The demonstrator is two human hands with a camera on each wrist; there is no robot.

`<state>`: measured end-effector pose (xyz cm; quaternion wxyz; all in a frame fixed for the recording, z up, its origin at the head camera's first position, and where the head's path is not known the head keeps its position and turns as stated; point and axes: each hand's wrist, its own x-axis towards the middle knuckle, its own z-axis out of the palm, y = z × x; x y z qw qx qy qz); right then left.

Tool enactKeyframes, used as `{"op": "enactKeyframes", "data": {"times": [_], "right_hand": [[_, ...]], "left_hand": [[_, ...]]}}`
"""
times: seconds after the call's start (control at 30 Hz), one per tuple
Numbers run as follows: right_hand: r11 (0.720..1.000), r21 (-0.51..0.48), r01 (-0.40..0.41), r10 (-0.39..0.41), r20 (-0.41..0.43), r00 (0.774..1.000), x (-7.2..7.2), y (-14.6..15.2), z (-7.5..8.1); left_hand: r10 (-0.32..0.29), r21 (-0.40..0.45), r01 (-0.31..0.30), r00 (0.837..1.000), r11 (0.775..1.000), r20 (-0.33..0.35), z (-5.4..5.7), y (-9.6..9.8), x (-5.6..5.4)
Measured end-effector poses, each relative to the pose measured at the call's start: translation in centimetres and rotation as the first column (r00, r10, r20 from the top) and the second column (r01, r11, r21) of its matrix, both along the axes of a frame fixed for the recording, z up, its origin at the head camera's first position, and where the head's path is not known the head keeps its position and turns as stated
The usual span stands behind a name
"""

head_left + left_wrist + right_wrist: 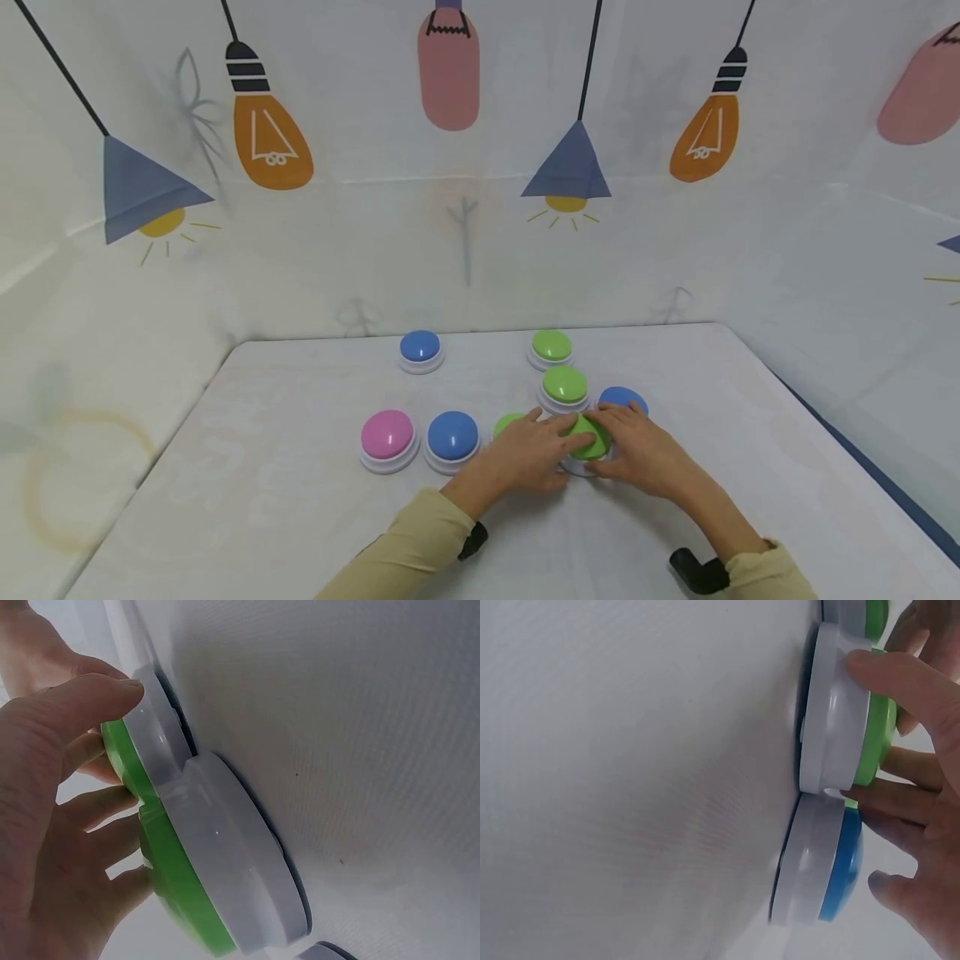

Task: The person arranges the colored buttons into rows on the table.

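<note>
Head: your left hand (528, 457) and right hand (641, 450) both grip front green button (591, 440), on table (247, 492). Left green button (507, 422) partly behind left hand; middle green button (565, 385), right blue button (622, 396) just behind. Pink button (387, 434), left blue button (452, 436) off left.
Left wrist: your left thumb (94, 701) on white base (157, 724), left green button just beside.
Right wrist: your right thumb (892, 675) on same base, fingers round far side; right blue button adjacent.

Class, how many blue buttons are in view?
3: the back one; the front one, beside the pink one; the right one, partly behind the right hand. More may be hidden.
</note>
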<state>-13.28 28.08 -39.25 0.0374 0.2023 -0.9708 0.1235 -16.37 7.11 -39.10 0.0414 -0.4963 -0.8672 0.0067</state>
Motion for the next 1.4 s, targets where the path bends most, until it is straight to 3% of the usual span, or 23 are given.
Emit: {"op": "enactKeyframes", "data": {"times": [0.27, 0.5, 0.77, 1.1, 1.4], "right_hand": [[0.999, -0.03, -0.01, 0.01, 0.005, 1.0, 0.2, -0.1, -0.2], [0.998, -0.056, -0.021, 0.02, -0.029, 0.999, 0.5, -0.1, -0.3], [0.996, -0.091, 0.015, -0.013, 0.023, 1.0, 0.7, 0.1, -0.1], [0.989, -0.14, 0.037, -0.041, -0.028, 0.999, 1.0, 1.4, 0.9], [0.984, -0.151, 0.091, -0.095, -0.018, 0.995, 1.0, 2.8, 1.3]], "left_hand": [[0.014, -0.003, -0.014, 1.0, 1.0, 0.005, 0.2, 0.0, 0.2], [0.02, 0.003, -0.02, 0.999, 1.0, -0.03, 0.4, -0.3, 0.0], [0.01, 0.034, -0.008, 0.998, 0.999, -0.064, 0.6, -0.6, -0.2], [0.028, 0.076, -0.026, 0.999, 0.997, -0.028, 1.3, 0.1, -0.6], [0.062, 0.086, -0.065, 0.998, 0.994, 0.031, 2.2, 1.3, -1.3]]}}
